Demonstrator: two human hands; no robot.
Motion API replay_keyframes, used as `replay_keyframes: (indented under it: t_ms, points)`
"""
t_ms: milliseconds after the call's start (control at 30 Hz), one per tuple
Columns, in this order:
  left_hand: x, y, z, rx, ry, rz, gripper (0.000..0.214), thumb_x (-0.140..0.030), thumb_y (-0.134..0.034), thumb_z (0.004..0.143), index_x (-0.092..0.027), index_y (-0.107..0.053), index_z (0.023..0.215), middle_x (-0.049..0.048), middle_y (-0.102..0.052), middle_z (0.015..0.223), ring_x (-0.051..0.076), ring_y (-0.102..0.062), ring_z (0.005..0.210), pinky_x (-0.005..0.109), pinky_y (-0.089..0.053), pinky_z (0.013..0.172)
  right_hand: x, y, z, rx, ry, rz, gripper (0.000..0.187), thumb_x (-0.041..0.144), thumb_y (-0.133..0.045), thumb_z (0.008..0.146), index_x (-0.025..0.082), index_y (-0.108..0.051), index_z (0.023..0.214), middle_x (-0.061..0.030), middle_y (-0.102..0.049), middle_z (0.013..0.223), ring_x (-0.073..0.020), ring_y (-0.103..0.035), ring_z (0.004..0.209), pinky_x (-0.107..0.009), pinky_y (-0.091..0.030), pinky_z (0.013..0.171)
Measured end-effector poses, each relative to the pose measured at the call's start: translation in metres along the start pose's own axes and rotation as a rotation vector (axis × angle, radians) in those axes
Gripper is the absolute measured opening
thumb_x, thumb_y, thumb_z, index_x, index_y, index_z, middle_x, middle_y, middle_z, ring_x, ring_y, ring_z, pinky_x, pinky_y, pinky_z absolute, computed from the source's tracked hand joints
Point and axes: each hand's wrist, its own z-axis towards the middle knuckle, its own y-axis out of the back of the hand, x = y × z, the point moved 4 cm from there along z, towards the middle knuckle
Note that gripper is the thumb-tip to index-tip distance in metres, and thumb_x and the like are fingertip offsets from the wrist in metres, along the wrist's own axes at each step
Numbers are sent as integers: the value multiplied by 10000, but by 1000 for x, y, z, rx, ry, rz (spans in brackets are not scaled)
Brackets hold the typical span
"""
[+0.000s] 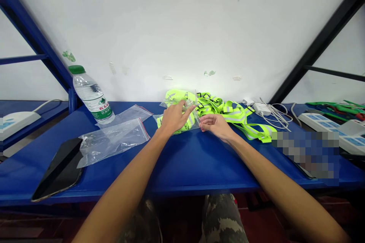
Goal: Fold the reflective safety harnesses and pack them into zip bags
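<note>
Head view: my left hand [173,118] has its fingers closed on a clear plastic bag [190,118]. My right hand's fingertips [202,124] sit together at the bag's edge; I cannot tell if they grip it. A bunched neon reflective vest [230,112] lies just behind, on the blue table [182,167].
</note>
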Motion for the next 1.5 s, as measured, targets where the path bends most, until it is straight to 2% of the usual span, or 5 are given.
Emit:
replay_keyframes:
  t_ms: [533,767,1000,1300,1500]
  points:
    - [-5,3,-4,10,4,-7,661,-700,-245,920,-200,-599,1169,100,-726,917,276,-674,899,316,-444,724,-2,-5,1,-32,105,2,412,379,-881,516,180,-633,778,-2,-640,666,-146,-618,614,-324,-559,635]
    - [-6,2,-4,17,-6,10,680,-702,-222,922,-191,-597,1169,103,-719,897,271,-671,873,312,-439,720,-2,-4,2,-29,126,-1,395,318,-882,502,184,-596,738,18,-623,629,-124,-585,559,-286,-515,574]
    - [-9,2,-7,2,-16,10,645,-691,-256,924,-202,-599,1167,98,-727,910,271,-680,881,308,-436,717,-2,-6,2,-83,172,-12,407,341,-872,529,184,-621,809,-21,-653,734,-156,-625,694,-306,-533,676]
    - [-17,6,-10,33,-35,-33,573,-672,-345,913,-213,-611,1129,89,-728,928,273,-676,893,308,-443,720,-2,-6,2,-56,206,-7,388,323,-863,535,203,-569,758,-3,-632,718,-140,-595,674,-287,-504,664]
    - [-19,9,-11,54,-65,-80,497,-549,-229,988,-240,-600,1108,38,-710,825,224,-666,791,286,-419,686,-3,-7,1,-63,211,-29,419,333,-852,557,208,-570,840,-7,-649,753,-151,-618,708,-292,-510,679]
